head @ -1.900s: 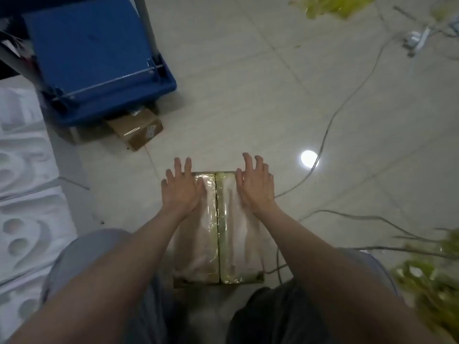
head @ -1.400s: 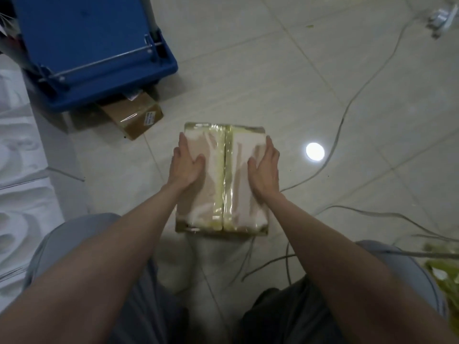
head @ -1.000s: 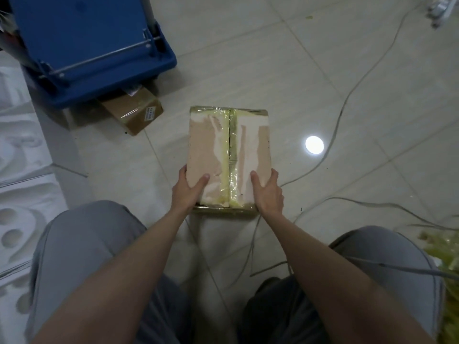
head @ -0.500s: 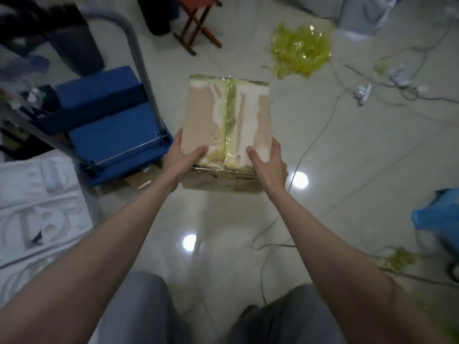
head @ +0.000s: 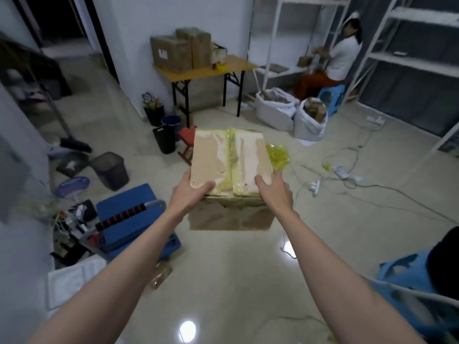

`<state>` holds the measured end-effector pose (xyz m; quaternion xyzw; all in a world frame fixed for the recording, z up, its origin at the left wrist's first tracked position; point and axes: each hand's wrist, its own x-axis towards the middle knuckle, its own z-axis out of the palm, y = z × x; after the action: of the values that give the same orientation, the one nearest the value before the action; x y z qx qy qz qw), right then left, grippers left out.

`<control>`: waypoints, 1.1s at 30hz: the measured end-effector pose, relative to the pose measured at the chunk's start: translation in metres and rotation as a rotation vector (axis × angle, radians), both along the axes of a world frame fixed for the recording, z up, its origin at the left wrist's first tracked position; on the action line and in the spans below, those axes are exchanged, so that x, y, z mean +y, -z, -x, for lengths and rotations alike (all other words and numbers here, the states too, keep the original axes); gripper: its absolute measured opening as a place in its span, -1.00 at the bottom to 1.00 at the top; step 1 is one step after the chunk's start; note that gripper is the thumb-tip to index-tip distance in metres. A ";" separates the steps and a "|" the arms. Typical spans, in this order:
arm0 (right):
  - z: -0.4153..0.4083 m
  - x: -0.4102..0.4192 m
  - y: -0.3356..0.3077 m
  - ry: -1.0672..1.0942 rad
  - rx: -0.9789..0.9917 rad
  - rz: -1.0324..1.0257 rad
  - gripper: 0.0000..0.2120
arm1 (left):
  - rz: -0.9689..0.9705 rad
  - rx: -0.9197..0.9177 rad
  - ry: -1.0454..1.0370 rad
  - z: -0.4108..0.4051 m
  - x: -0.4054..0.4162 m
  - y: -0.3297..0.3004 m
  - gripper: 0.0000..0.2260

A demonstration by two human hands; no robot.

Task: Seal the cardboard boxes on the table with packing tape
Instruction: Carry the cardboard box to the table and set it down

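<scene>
A cardboard box with yellowish clear tape along its top seam is held up in front of me, above the floor. My left hand grips its near left corner, thumb on top. At the near right corner my right hand grips it the same way. Across the room a wooden folding table carries several taped brown boxes and a yellow tape roll.
A blue hand cart stands at my left, with a black mesh bin behind it. A red stool, crumpled yellow tape, power strips and cables lie ahead. White sacks, shelving and a seated person are at the far right.
I pressed the tape flat with both hands on the floor, then took hold of the box's near end and lifted it. The view rose from the floor to the room.
</scene>
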<state>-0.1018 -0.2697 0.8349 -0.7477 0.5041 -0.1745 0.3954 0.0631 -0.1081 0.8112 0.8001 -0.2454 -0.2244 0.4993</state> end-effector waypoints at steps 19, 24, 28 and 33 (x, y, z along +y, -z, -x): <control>0.033 -0.037 -0.136 -0.098 -0.058 0.221 -0.40 | 0.118 -0.324 -0.096 0.035 -0.039 -0.145 -0.36; 0.008 -0.065 -0.134 -0.115 -0.083 0.200 -0.39 | 0.101 -0.300 -0.093 0.010 -0.063 -0.145 -0.34; -0.025 -0.100 -0.127 -0.119 -0.085 0.191 -0.35 | 0.105 -0.266 -0.080 -0.028 -0.097 -0.135 -0.25; -0.100 -0.163 -0.126 -0.103 -0.056 0.229 -0.28 | 0.088 -0.238 -0.086 -0.110 -0.163 -0.122 -0.23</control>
<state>-0.0022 -0.4323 0.9608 -0.8077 0.4304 -0.2314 0.3299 0.1734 -0.2706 0.9332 0.8082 -0.2780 -0.0952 0.5104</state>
